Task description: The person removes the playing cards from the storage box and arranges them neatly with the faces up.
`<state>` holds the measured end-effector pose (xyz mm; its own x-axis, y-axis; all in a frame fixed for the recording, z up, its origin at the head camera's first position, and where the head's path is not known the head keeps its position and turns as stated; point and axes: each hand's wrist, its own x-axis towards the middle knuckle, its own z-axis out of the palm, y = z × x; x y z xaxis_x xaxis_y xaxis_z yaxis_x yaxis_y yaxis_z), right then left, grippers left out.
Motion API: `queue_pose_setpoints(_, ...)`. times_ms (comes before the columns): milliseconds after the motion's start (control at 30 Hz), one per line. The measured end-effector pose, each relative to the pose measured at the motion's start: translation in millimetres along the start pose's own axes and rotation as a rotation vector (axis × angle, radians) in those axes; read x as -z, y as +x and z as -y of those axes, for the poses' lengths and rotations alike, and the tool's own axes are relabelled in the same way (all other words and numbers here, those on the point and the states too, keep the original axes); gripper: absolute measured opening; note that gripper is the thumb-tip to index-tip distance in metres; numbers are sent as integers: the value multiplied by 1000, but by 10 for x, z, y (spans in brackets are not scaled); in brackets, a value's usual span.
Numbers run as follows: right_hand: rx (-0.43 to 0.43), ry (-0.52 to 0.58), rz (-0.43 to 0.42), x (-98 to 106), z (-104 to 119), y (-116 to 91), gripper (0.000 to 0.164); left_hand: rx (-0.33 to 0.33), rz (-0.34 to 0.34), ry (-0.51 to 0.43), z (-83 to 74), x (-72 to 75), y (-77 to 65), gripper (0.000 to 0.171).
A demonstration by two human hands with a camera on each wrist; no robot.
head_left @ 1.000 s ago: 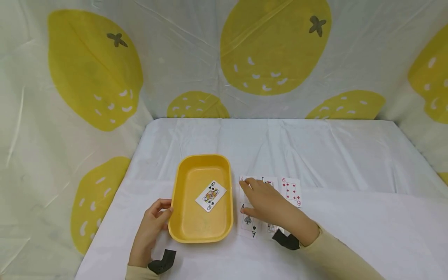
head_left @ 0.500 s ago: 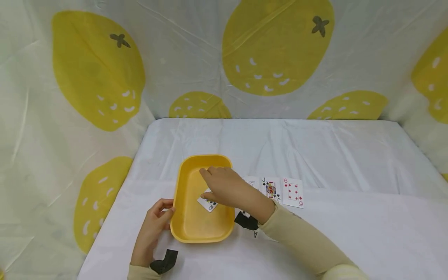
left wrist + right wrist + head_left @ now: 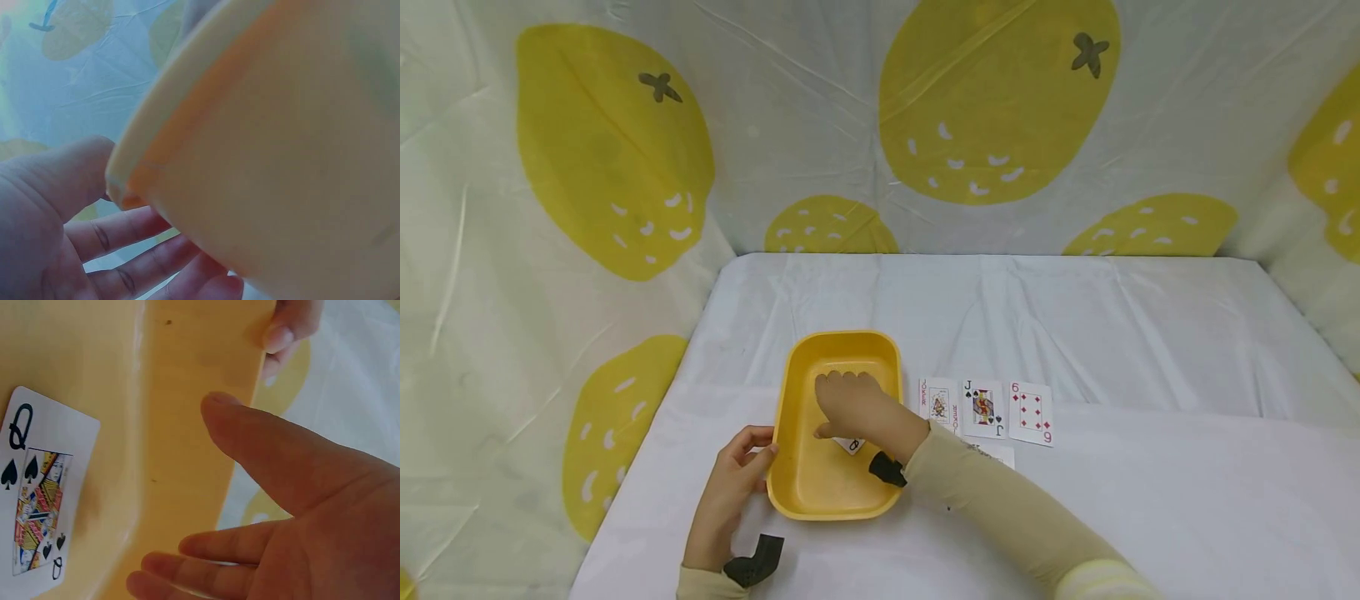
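A yellow plastic tray (image 3: 833, 507) stands on the white cloth. My left hand (image 3: 733, 483) holds its left side, thumb at the rim and fingers against the outer wall below, as the left wrist view shows. Over the tray is my right hand (image 3: 861, 408), its thumb and fingers apart with nothing between them in the right wrist view. A queen of spades (image 3: 44, 506) lies face up on the tray floor; in the head view the right hand covers most of it.
Right of the tray lie a joker (image 3: 938, 404), a jack of spades (image 3: 983, 408) and a six of diamonds (image 3: 1032, 412), face up. Another card (image 3: 1000, 453) pokes out from under the right sleeve (image 3: 1000, 508). A lemon-print cloth (image 3: 820, 125) hangs behind.
My right hand has moved left from above the cards on the cloth to over the tray, uncovering the joker and jack. The left hand stays at the tray's left side.
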<state>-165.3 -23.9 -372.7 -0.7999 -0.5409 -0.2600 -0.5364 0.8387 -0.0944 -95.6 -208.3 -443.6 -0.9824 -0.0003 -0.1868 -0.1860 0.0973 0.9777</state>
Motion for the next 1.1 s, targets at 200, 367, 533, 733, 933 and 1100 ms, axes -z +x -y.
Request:
queue_pose_setpoints(200,-144,-47,134,-150,41,77,56,-3,-3,3,-4,-6,-3,23)
queue_pose_setpoints(367,-243,-126,204,-268,89,115,81,-1,-2,6,-9,-12,-5,23)
queue_pose_setpoints(533,-253,-192,197,-332,100,123,84,-3,-2,2,-13,-16,0,23)
queue_pose_setpoints(733,-294,-89,189,-334,99,151,101,-3,0,7,-14,-11,1,23)
queue_pose_setpoints(933,-298,3,166,-350,100,174,96,3,-2,3,-11,-10,2,23)
queue_pose_setpoints(1100,-274,47,133,-365,67,170,91,7,-6,8,-3,-10,0,23)
